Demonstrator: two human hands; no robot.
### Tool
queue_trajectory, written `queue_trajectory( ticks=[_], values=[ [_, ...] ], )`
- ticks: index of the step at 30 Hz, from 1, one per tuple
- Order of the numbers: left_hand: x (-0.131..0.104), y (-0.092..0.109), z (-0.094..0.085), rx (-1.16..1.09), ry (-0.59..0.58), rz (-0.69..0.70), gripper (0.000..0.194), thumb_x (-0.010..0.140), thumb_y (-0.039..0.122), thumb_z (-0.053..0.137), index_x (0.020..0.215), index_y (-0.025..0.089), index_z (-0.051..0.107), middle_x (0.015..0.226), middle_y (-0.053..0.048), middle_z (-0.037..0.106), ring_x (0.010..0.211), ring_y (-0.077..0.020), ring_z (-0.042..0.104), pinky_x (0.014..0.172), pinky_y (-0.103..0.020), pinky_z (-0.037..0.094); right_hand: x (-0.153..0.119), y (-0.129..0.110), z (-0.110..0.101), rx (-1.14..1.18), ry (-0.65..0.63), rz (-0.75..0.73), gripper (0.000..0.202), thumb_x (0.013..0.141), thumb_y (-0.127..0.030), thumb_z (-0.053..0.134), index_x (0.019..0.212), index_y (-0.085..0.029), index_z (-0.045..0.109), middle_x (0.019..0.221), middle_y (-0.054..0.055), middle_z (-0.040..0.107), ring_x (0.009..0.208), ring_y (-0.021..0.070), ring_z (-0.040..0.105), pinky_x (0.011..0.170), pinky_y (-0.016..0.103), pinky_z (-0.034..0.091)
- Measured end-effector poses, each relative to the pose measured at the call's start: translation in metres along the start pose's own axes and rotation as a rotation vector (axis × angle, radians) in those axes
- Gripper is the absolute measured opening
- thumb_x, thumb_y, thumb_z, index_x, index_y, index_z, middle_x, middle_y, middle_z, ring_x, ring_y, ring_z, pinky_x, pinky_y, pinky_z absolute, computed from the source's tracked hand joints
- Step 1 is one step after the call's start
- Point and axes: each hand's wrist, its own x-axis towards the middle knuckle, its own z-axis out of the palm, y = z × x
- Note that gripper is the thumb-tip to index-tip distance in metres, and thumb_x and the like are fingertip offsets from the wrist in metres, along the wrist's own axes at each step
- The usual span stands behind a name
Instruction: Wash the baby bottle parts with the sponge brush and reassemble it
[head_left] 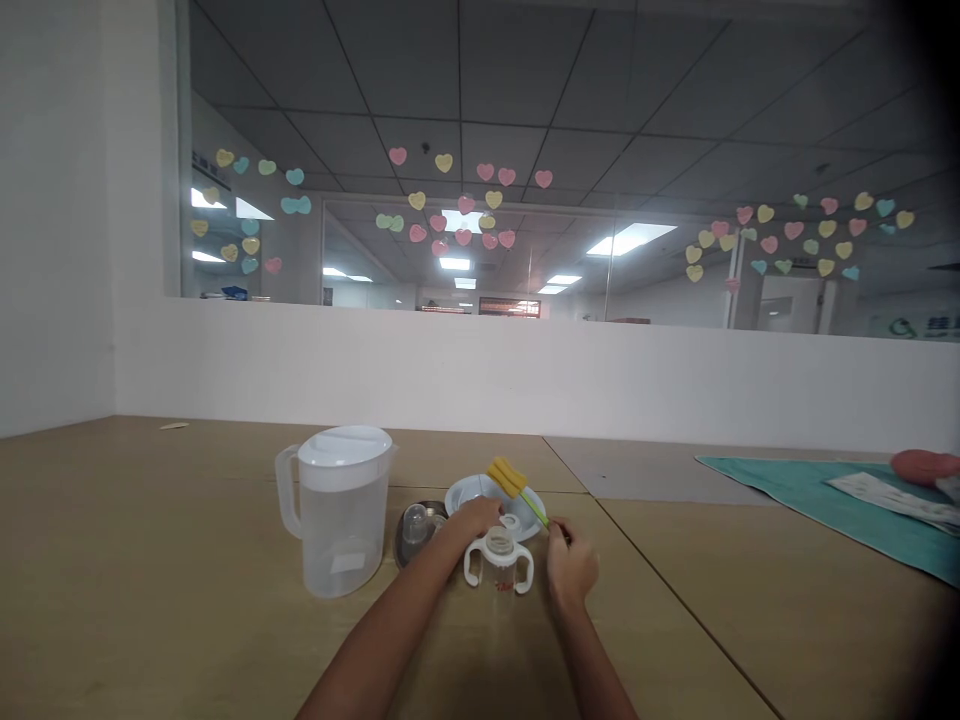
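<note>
A bottle brush with a yellow sponge head (506, 477) and a green handle is gripped in my right hand (572, 562), its head raised over a white bowl (536, 498). My left hand (480, 516) is closed at the bowl's near side, its fingertips at a small white bottle ring (511, 522) that it appears to pinch; part of the fingers is hidden. Between my forearms a clear baby bottle (499, 568) with two white side handles stands upright and uncapped, red markings low on it. Left of it, partly behind my left forearm, a dark metal dish (403, 553) holds a clear bottle cap (415, 524).
A translucent lidded pitcher (341, 520) stands to the left of the dish. At the far right lie a teal cloth (795, 485), a white cloth (892, 500) and a red object (924, 466). Behind the wooden table (187, 550) rises a white wall with a window.
</note>
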Motion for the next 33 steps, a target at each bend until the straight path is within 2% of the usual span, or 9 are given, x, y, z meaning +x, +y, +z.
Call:
queue_trajectory(
  ticks=[3,8,11,14,19,23,25,28,33],
  values=[
    [0.001,-0.001,0.001,-0.047,0.03,0.055,0.024,0.076,0.028,0.069,0.099,0.02,0.064,0.109,-0.004,0.065,0.099,-0.0224,0.06,0.087,-0.035,0.048,0.0,0.0,0.0,-0.005,0.002,0.001,0.039,0.072,-0.04,0.04,0.085,-0.023,0.072,0.085,0.01,0.072,0.076,0.0263,0.06,0.064,0.031,0.035],
    [0.0,-0.005,0.006,-0.114,0.086,0.061,0.005,0.067,0.021,0.068,0.067,0.016,0.066,0.073,-0.006,0.068,0.069,-0.0208,0.061,0.066,-0.032,0.047,0.0,0.003,0.001,-0.009,-0.001,0.001,0.039,0.074,-0.041,0.04,0.086,-0.023,0.073,0.085,0.01,0.072,0.074,0.0265,0.061,0.061,0.031,0.035],
    [-0.001,-0.008,0.008,-0.165,0.157,0.068,0.009,0.063,0.022,0.065,0.056,0.017,0.063,0.063,-0.006,0.065,0.06,-0.0207,0.058,0.06,-0.031,0.045,0.001,0.004,0.002,-0.002,0.009,-0.003,0.039,0.074,-0.04,0.04,0.085,-0.023,0.073,0.085,0.01,0.072,0.073,0.0261,0.06,0.059,0.031,0.034],
    [-0.003,-0.01,0.006,-0.229,0.232,0.09,0.012,0.066,0.026,0.062,0.061,0.016,0.064,0.064,-0.005,0.065,0.062,-0.02,0.058,0.062,-0.03,0.045,0.0,0.003,0.002,0.003,0.007,-0.015,0.039,0.074,-0.039,0.04,0.085,-0.023,0.073,0.085,0.01,0.072,0.073,0.0257,0.06,0.059,0.03,0.035],
    [-0.018,-0.012,0.001,-0.372,0.391,0.145,0.03,0.081,0.037,0.048,0.085,0.014,0.066,0.088,-0.007,0.069,0.08,-0.0198,0.062,0.072,-0.028,0.047,0.0,0.004,0.004,0.059,0.001,-0.024,0.037,0.073,-0.04,0.042,0.082,-0.023,0.073,0.084,0.01,0.072,0.074,0.0262,0.061,0.064,0.032,0.037],
    [-0.038,-0.015,0.009,-0.473,0.521,0.172,0.035,0.088,0.038,0.037,0.1,0.015,0.061,0.1,-0.008,0.068,0.087,-0.0181,0.062,0.077,-0.027,0.048,-0.001,0.006,0.007,0.18,0.009,-0.222,0.034,0.072,-0.039,0.044,0.074,-0.021,0.072,0.086,0.009,0.073,0.082,0.0256,0.062,0.077,0.034,0.037],
    [-0.048,-0.017,0.016,-0.504,0.585,0.179,0.036,0.09,0.04,0.035,0.098,0.016,0.06,0.101,-0.008,0.067,0.09,-0.0181,0.062,0.079,-0.027,0.047,-0.001,0.007,0.008,0.176,0.021,-0.29,0.033,0.072,-0.039,0.044,0.073,-0.022,0.073,0.086,0.008,0.073,0.083,0.0256,0.063,0.081,0.036,0.036],
    [-0.063,-0.016,0.021,-0.553,0.724,0.19,0.036,0.09,0.045,0.036,0.09,0.018,0.06,0.098,-0.006,0.067,0.089,-0.0175,0.061,0.079,-0.027,0.047,-0.001,0.007,0.007,0.105,0.051,-0.254,0.033,0.072,-0.037,0.045,0.075,-0.022,0.073,0.086,0.009,0.073,0.082,0.0261,0.063,0.08,0.036,0.036],
    [-0.078,-0.012,0.016,-0.598,0.86,0.122,0.038,0.093,0.045,0.029,0.092,0.02,0.057,0.098,-0.005,0.067,0.088,-0.0165,0.06,0.078,-0.026,0.046,-0.001,0.009,0.006,0.007,0.058,-0.241,0.032,0.071,-0.034,0.044,0.075,-0.022,0.074,0.085,0.008,0.073,0.081,0.0261,0.062,0.08,0.036,0.035]
  ],
)
